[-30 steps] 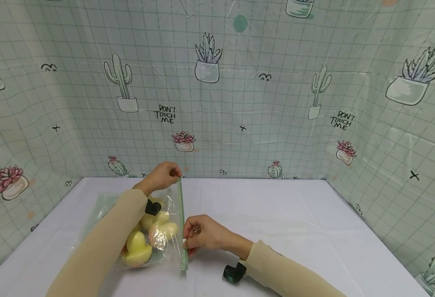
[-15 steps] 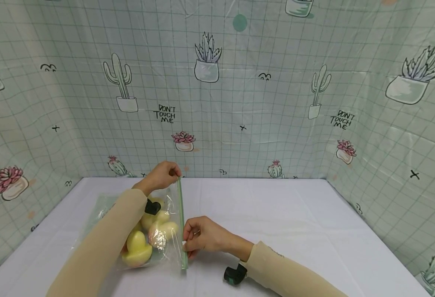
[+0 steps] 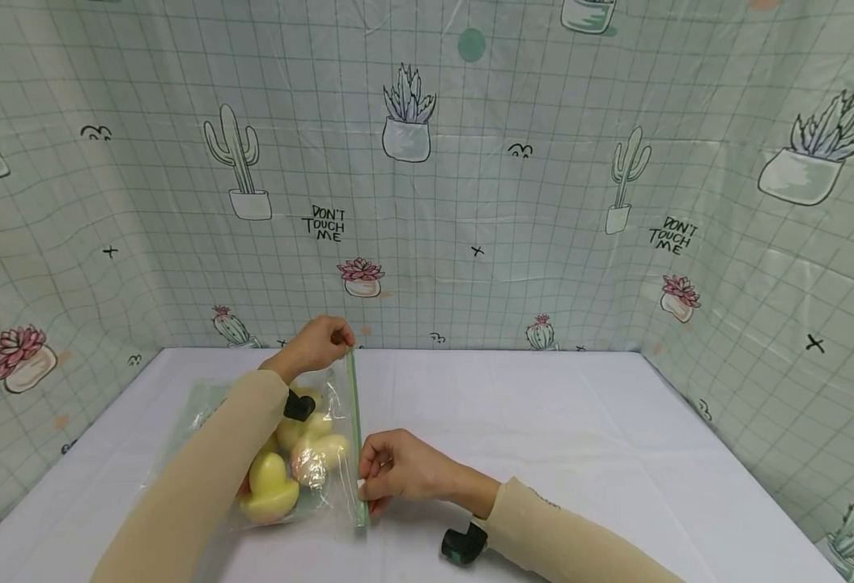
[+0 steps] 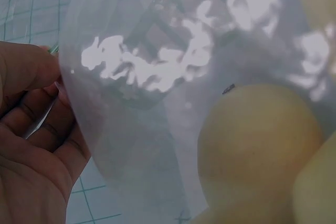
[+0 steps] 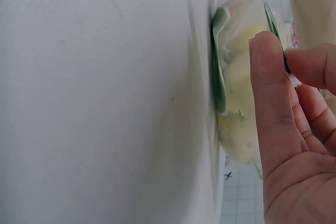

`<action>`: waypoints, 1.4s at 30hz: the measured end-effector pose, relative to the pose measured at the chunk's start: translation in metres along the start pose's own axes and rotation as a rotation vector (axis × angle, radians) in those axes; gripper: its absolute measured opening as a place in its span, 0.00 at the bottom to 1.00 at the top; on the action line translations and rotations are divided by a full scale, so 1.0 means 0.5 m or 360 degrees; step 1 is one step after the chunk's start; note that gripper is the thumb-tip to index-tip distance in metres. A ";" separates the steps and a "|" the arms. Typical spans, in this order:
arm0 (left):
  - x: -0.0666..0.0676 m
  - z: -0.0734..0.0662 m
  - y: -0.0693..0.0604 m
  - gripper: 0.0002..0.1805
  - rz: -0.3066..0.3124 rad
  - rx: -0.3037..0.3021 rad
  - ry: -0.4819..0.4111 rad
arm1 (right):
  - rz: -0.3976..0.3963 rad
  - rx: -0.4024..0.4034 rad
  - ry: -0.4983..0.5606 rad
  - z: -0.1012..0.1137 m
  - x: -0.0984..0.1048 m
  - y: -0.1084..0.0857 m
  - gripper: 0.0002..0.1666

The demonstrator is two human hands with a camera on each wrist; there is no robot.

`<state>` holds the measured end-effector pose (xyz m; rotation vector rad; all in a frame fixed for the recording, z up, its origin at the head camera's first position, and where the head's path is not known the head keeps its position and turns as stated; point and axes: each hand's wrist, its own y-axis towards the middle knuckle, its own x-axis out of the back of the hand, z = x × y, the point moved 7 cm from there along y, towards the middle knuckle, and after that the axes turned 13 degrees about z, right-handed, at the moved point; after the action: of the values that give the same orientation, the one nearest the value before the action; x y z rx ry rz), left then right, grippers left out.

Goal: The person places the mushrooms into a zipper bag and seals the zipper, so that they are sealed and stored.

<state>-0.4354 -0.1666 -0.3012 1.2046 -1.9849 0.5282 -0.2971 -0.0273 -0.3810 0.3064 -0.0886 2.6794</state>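
Note:
A clear zip bag (image 3: 335,486) with a green strip (image 3: 355,405) along its mouth lies on the left of the table. Several yellow, partly pinkish fruits (image 3: 269,490) are inside; the left wrist view shows one fruit (image 4: 257,145) close up through the shiny plastic. My left hand (image 3: 317,344) pinches the far corner of the bag at the strip's end. Lower on the strip, near its closer end, my right hand (image 3: 401,465) pinches a small white piece (image 3: 361,483), perhaps the slider, between thumb and forefinger. My left sleeve hides part of the bag.
A white cloth covers the table (image 3: 514,421). Behind and at both sides hangs a gridded curtain (image 3: 470,202) printed with cacti. Each wrist carries a black camera, the right camera (image 3: 465,544) hanging just above the tabletop.
My right hand has slid slightly along the strip toward the near end of the bag. The left hand stays at the far corner, nearly still.

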 end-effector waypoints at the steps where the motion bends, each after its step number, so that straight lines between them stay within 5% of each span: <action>1: 0.000 0.001 0.000 0.05 -0.0001 0.0004 0.0001 | 0.0005 -0.0003 -0.0001 0.001 -0.001 -0.001 0.09; 42: 0.009 0.016 -0.006 0.05 -0.0035 0.0048 0.0000 | 0.0134 0.0007 0.0054 -0.002 -0.034 -0.015 0.08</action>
<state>-0.4370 -0.1759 -0.3028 1.2436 -1.9675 0.5489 -0.2789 -0.0274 -0.3858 0.2640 -0.0871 2.7673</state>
